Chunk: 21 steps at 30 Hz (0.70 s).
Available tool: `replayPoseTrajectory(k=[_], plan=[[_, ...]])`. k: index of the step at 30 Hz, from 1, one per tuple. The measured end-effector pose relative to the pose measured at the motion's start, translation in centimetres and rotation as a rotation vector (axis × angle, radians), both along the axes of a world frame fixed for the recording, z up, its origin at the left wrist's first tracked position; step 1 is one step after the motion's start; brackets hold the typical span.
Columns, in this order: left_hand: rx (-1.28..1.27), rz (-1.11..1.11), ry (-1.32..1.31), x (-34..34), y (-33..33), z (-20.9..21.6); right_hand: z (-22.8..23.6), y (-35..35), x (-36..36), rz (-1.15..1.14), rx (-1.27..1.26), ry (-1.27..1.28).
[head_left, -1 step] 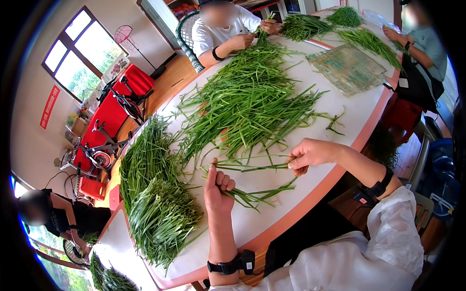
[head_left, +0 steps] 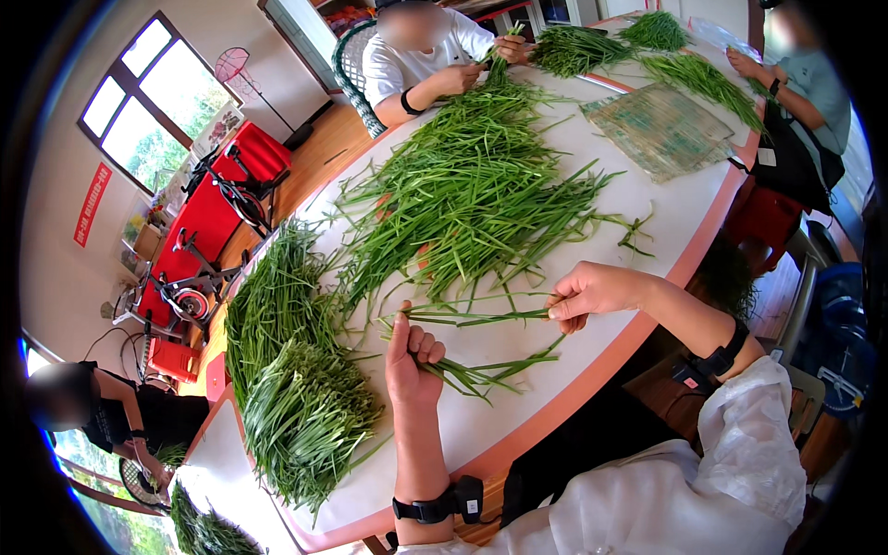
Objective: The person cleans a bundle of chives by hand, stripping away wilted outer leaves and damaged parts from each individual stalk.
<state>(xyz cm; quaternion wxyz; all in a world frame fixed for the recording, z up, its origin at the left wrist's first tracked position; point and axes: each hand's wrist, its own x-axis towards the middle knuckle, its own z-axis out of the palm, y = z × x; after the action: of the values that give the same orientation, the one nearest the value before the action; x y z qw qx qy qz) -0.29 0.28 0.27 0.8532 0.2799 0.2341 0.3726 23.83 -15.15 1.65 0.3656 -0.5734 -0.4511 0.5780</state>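
My left hand [head_left: 414, 359] is closed round a small bunch of garlic chives [head_left: 486, 377], whose stems stick out to the right below the fingers. Between my two hands a few long chive stems [head_left: 462, 314] stretch nearly level over the table. Their right ends are pinched in my right hand [head_left: 583, 301], thumb against the fingers. Just beyond both hands lies a big loose heap of chives [head_left: 462, 185]. To the left of my left hand is a denser pile [head_left: 310, 416], its cut ends gathered together, with another pile [head_left: 277, 296] behind it.
The white table [head_left: 555, 370] has a pink edge. A greenish woven mat [head_left: 659, 129] lies at the far right, near more chive bunches [head_left: 578, 48]. Across the table a person in white [head_left: 421, 65] holds chives; others sit far right and left. Exercise bikes [head_left: 190, 287] stand left.
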Motion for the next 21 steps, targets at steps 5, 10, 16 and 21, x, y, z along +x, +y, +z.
replayPoseTrajectory(k=[5,10,16,21], plan=[[-0.023,0.022,0.004,-0.1,0.1,-0.3,0.6,-1.9,1.4,-0.078,0.063,-0.122],[0.008,0.002,-0.013,-0.5,-0.1,-0.2,0.5,-2.3,0.7,-0.286,0.277,-0.377],[0.04,0.006,0.024,-0.4,-0.3,0.2,1.7,1.4,-6.1,-0.049,0.588,-0.537],[0.047,0.015,0.033,-0.2,-0.3,0.4,-0.7,5.5,-10.0,-0.07,0.691,-1.04]])
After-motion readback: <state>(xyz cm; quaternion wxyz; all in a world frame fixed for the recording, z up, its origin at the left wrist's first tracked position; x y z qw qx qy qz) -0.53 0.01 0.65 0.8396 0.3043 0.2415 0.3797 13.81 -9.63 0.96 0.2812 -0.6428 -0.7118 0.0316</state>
